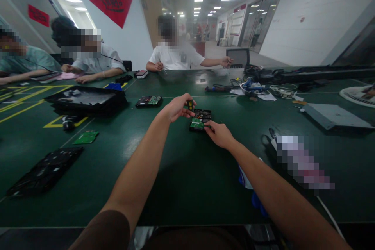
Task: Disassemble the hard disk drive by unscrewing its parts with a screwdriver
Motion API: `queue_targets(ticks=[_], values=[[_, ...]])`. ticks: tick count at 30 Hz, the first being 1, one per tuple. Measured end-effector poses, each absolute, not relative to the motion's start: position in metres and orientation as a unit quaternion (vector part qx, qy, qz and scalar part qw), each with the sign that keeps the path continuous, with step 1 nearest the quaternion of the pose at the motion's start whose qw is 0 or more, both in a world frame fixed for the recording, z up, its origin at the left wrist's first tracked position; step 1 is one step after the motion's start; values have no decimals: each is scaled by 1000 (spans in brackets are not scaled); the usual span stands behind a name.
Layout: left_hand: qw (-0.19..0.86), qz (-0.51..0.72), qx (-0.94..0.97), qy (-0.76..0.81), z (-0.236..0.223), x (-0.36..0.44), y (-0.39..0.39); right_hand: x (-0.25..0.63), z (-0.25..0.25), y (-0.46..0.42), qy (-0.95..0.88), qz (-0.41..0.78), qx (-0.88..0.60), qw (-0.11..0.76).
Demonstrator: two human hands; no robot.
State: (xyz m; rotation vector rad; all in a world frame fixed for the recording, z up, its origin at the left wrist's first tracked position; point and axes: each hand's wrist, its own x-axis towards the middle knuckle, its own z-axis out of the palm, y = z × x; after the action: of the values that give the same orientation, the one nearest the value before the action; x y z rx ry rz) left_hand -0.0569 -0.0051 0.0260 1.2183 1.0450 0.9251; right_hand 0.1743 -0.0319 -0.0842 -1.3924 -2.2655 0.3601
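Note:
A black hard drive (202,116) with a green circuit board on its near end lies on the dark green table (181,172). My left hand (175,108) is closed around a small yellow and black tool (190,104), held over the drive's far left corner. My right hand (218,133) rests at the drive's near right edge, fingers pinched against the circuit board.
Another hard drive (149,101) lies further back left. Black trays (84,99) stand at left, with a loose green board (85,137) and a flat black tray (43,172) nearer. Cables and tools (254,86) clutter the far right. Three people sit across the table.

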Motion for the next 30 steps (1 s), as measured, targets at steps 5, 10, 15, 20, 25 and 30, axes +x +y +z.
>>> queue_targets(ticks=[5,10,15,20,25,30], values=[[614,372,548,428,26,-54,-8,174,-84,-31,-822,134,-506,223],[611,391,528,440,22,-53,-4,173,-84,-31,-824,127,-503,229],[567,415,534,470,22,-52,-4,171,-84,-31,-816,129,-518,221],[578,396,550,454,25,-53,-6,172,-84,-30,-812,129,-525,218],[598,403,526,451,25,-53,-6,173,-83,-29,-812,145,-521,218],[612,411,506,449,25,-53,-4,173,-86,-28,-809,152,-516,237]])
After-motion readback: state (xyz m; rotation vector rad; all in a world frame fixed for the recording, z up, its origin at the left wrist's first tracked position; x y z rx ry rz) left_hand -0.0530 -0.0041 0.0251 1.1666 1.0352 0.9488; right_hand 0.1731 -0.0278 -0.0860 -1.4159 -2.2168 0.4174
